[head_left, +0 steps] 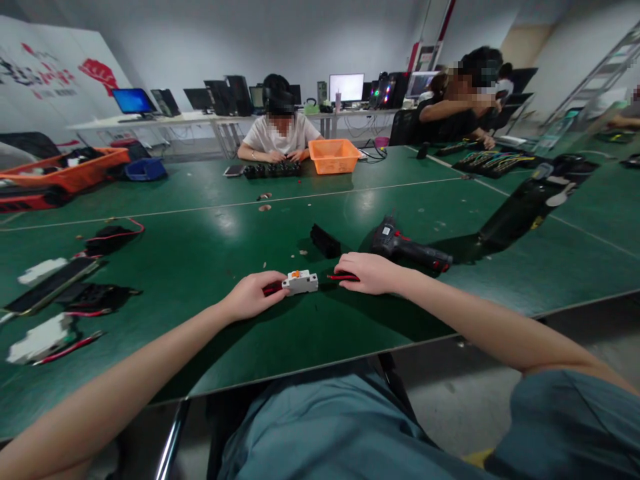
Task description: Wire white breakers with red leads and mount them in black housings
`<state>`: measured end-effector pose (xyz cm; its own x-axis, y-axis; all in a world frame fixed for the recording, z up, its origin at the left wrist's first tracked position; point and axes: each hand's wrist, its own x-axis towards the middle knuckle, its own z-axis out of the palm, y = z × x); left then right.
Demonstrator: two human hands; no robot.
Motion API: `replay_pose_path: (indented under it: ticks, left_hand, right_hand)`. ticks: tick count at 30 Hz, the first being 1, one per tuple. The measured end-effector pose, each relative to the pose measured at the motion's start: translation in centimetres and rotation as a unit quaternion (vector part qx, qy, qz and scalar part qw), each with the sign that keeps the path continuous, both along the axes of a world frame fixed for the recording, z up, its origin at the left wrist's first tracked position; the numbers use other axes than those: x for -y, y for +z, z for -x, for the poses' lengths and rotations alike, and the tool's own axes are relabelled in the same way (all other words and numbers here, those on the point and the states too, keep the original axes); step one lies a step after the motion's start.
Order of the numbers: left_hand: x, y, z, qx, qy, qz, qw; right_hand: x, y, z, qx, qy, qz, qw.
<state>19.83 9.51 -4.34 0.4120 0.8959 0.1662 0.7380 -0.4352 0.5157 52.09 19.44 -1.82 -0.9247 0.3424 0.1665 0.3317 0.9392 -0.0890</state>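
Observation:
My left hand (pixel 256 295) is closed on a small white circuit breaker (pixel 301 283) with an orange switch, just above the green table. A red wire (pixel 273 288) shows between those fingers, at the breaker's left end. To the right, my right hand (pixel 367 272) pinches another red wire (pixel 345 277), its tip pointing at the breaker's right end with a gap between them. Beyond my right hand lie a black block-shaped part (pixel 325 241) and a black cordless screwdriver (pixel 407 247) with red details.
On the left lie several parts with red wires (pixel 75 348) and a dark flat device (pixel 53 287). An orange bin (pixel 334 157) stands across the table near a co-worker (pixel 280 130). A tall black object (pixel 535 200) rises at right, near bundled coloured wires (pixel 495 162).

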Motion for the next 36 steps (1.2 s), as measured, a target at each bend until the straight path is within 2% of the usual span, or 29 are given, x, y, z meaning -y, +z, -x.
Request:
replay_pose_path:
  ticks: [4, 10, 14, 18, 27, 36]
  left_hand:
    - [-0.4, 0.3, -0.8, -0.003, 0.005, -0.002, 1.000]
    - [-1.0, 0.4, -1.5, -0.004, -0.005, 0.016, 1.000]
    - [-1.1, 0.7, -1.5, -0.002, -0.003, 0.036, 0.999]
    - [-1.3, 0.7, -1.6, -0.007, -0.003, 0.050, 0.999]
    - [-0.9, 0.2, -1.6, 0.008, 0.013, 0.024, 1.000]
    - [-0.9, 0.1, -1.6, 0.015, 0.015, 0.022, 1.000]
  right_hand:
    - [-0.7, 0.6, -0.8, 0.017, -0.015, 0.036, 0.999]
    - [-1.4, -0.7, -1.0, -0.039, -0.030, 0.085, 0.995]
    - [-1.4, -0.8, -1.1, -0.058, -0.019, 0.103, 0.993]
    - [-0.7, -0.4, -1.1, -0.049, 0.006, 0.091, 0.995]
    - [0.1, 0.0, -1.1, -0.066, 0.018, 0.048, 0.996]
    - [0.2, -0.1, -1.1, -0.069, 0.005, 0.051, 0.996]
